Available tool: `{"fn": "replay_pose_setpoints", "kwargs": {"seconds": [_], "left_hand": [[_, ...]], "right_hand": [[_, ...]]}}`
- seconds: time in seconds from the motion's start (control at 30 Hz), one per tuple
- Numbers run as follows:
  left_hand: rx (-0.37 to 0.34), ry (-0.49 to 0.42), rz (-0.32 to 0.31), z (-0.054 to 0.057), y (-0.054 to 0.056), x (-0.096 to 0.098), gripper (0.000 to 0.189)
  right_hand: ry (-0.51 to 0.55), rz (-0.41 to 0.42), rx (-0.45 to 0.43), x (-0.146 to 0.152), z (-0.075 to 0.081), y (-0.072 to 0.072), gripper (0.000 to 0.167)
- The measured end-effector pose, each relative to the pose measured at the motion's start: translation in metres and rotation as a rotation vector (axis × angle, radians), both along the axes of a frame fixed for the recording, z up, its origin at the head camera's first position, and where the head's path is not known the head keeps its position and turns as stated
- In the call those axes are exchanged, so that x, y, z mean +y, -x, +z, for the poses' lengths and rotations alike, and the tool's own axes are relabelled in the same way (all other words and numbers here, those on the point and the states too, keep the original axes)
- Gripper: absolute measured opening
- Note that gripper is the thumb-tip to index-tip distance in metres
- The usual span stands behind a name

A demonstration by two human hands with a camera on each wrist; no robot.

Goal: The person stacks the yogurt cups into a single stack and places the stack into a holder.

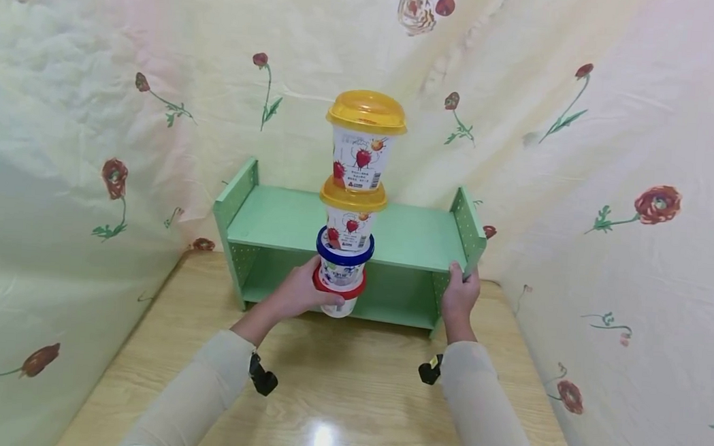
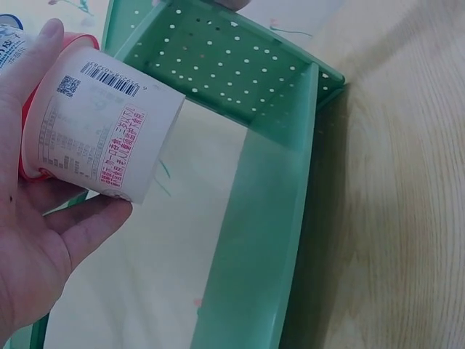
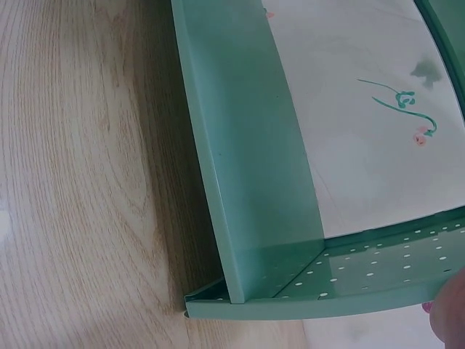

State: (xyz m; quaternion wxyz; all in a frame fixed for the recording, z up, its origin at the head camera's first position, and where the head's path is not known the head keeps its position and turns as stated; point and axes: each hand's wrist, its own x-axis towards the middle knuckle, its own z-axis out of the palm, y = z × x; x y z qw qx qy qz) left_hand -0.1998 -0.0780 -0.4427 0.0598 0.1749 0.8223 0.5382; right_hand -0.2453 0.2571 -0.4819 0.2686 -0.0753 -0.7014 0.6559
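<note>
My left hand (image 1: pixel 294 291) holds up a stack of several lidded cups in front of the green two-tier shelf (image 1: pixel 283 218). Its fingers curl round the bottom cup (image 2: pixel 109 120), white with a red lid, near the lid. Above that comes a cup with a blue lid (image 1: pixel 334 256), then a strawberry-printed cup (image 1: pixel 357 223) and a taller one (image 1: pixel 367 159), both yellow-lidded. The stack stands roughly upright. My right hand (image 1: pixel 461 297) grips the right side of the shelf at upper-tier height, thumb on the front edge.
The shelf stands on a wood-grain surface (image 1: pixel 298 383), its perforated side panels (image 2: pixel 218 62) rising above the upper tier. Flower-printed cloth (image 1: pixel 188 69) encloses the back and both sides. Each wrist carries a small black camera (image 1: pixel 263 379).
</note>
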Motion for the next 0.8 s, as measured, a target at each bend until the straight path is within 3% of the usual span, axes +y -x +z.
{"fn": "replay_pose_setpoints", "kwargs": {"seconds": [0.4,0.67,0.8], "left_hand": [[0.016,0.022,0.006,0.015,0.004,0.001,0.086],[0.024,0.002,-0.001,0.028,0.009,0.002,0.084],[0.035,-0.018,-0.019,0.035,0.010,0.001,0.084]], "right_hand": [[-0.004,0.041,-0.033,-0.012,0.033,-0.024,0.052],[-0.004,0.042,-0.033,-0.012,0.034,-0.025,0.053],[0.011,0.046,-0.030,-0.008,0.025,-0.018,0.052]]}}
